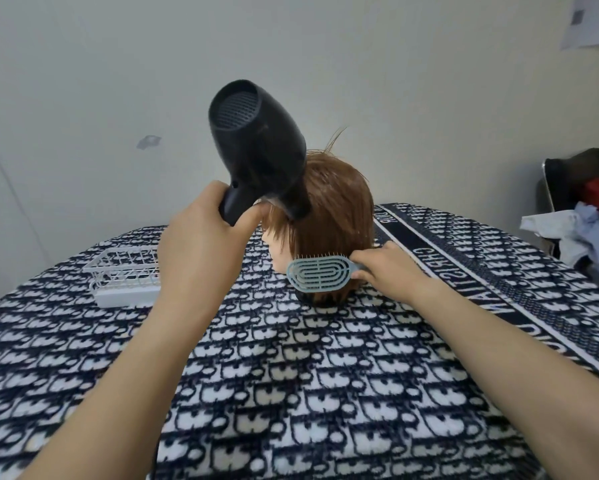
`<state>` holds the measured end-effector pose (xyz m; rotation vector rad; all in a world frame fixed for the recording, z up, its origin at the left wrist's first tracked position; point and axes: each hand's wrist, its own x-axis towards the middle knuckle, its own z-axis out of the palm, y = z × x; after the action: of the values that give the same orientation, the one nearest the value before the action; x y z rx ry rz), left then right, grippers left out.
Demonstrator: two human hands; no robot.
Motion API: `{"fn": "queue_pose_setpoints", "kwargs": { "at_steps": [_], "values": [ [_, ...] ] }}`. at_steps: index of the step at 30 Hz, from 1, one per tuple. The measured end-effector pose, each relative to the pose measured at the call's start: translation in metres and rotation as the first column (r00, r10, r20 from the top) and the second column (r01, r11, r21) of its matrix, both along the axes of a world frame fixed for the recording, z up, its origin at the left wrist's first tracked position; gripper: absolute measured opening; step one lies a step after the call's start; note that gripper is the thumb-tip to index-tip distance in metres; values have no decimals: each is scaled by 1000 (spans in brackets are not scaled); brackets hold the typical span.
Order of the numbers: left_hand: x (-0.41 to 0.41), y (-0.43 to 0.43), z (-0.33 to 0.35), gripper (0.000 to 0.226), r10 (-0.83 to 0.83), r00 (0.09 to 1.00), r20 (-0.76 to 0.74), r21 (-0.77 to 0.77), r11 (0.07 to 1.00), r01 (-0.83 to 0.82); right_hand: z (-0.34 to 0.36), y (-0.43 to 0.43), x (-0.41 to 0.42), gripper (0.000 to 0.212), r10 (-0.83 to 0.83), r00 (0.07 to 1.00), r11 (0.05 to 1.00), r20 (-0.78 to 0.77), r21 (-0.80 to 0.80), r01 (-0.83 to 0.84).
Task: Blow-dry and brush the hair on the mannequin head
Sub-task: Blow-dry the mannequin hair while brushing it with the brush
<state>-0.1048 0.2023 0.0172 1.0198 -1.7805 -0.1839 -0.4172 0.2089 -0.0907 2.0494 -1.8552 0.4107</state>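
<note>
Our left hand [201, 244] is clenched around the handle of the smooth black hair dryer [260, 140], its nozzle touching the fringe of the mannequin head [332, 209], which stands on a fleecy patterned blanket [291, 375]. Our right hand [388, 268] grasps the pale blue oval brush [320, 271] low against its straight brown hair. A white lattice basket [125, 275] lies left of the head.

Single head cam, wide-angle, looks fwd & down over the patterned blanket [291, 375] toward the wall [118, 64]; mannequin head [336, 202] close, centre frame.
</note>
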Motion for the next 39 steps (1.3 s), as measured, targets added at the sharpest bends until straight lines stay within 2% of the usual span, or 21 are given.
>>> {"fn": "queue_pose_setpoints", "kwargs": {
  "at_steps": [5,9,12,19,22,28,30,33,37,39],
  "values": [
    [-1,0,-5,40,-3,1000,12,18,1000,3,-10,7,0,15,-11,1000,999,-6,32,11],
    [0,1,-6,49,-20,1000,-8,46,999,20,-17,13,4,17,-17,998,997,52,75,13],
    [2,1,-6,40,43,997,63,-36,999,-41,-17,16,7,17,-15,998,997,59,81,10],
    [3,4,-4,38,-106,994,-7,120,987,106,-17,19,12,18,-7,996,995,83,101,-1],
    [3,6,-6,39,-44,997,56,88,995,39,-19,20,12,18,2,998,994,70,108,-10],
    [4,8,-6,39,-66,997,35,127,990,61,-38,26,15,12,27,999,988,26,148,-31],
    [5,8,-7,40,-82,996,20,137,987,79,-44,27,17,10,26,999,989,23,142,-29],
    [6,8,-6,39,-26,998,63,93,996,20,-47,29,19,10,35,999,991,25,127,-38],
    [9,6,-4,39,-145,986,-86,211,964,160,-38,34,19,17,36,999,998,13,47,-36],
    [11,5,-3,37,-132,988,-77,203,968,145,-30,39,18,21,44,999,999,27,-31,-43]
  ]
}}
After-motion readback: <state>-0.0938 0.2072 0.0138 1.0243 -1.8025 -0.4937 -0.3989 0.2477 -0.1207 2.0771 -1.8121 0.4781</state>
